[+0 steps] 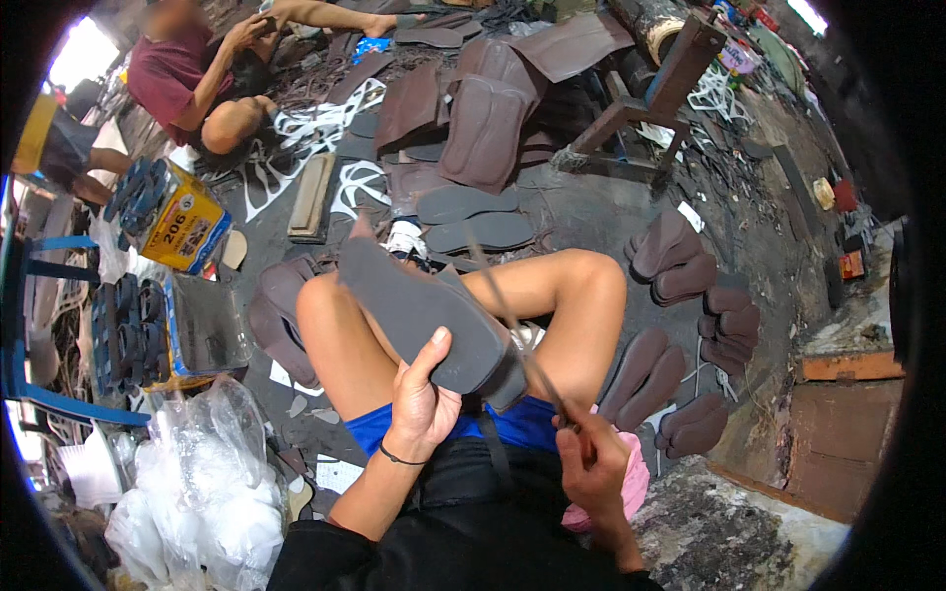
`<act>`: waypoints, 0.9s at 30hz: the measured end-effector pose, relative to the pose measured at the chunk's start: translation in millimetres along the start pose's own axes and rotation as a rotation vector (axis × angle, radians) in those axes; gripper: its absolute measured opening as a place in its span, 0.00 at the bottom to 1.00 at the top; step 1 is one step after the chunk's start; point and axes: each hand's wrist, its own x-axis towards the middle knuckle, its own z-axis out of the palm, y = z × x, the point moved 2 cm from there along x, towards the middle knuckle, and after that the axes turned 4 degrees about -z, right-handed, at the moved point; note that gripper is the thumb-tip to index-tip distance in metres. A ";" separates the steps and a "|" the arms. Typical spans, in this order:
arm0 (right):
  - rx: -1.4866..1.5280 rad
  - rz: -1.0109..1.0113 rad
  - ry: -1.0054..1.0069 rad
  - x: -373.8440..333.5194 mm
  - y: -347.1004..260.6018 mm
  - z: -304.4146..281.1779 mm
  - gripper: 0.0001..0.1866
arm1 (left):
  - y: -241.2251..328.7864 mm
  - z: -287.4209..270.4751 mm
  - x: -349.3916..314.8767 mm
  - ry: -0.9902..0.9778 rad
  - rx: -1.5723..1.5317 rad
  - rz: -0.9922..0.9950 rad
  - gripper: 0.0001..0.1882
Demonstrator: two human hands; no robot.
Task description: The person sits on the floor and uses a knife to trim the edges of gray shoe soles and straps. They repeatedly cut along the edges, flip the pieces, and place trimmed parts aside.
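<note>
My left hand (426,404) grips the heel end of a dark grey sandal sole (414,310), thumb on top. At least one more layer shows beneath it at the lower edge, so it looks like a small stack. They lie slanted over my lap, between my bent knees. My right hand (594,458) is wrapped round the handle end of a long thin knife (537,374). Its blurred blade points up and away, close along the soles' right edge; whether it touches them I cannot tell. Part of the handle is hidden by my fingers.
Brown soles (645,379) lie in pairs at the right. Grey soles (468,236) and brown moulded sheets (493,123) are ahead, near a metal stand (631,108). A clear plastic bag (202,492) and yellow box (182,222) stand left. Another person (182,94) sits far left.
</note>
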 end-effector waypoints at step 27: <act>-0.030 0.060 -0.348 18.8 -22.2 57.4 0.15 | -15.1 -94.7 -51.7 0.073 0.055 -0.074 0.20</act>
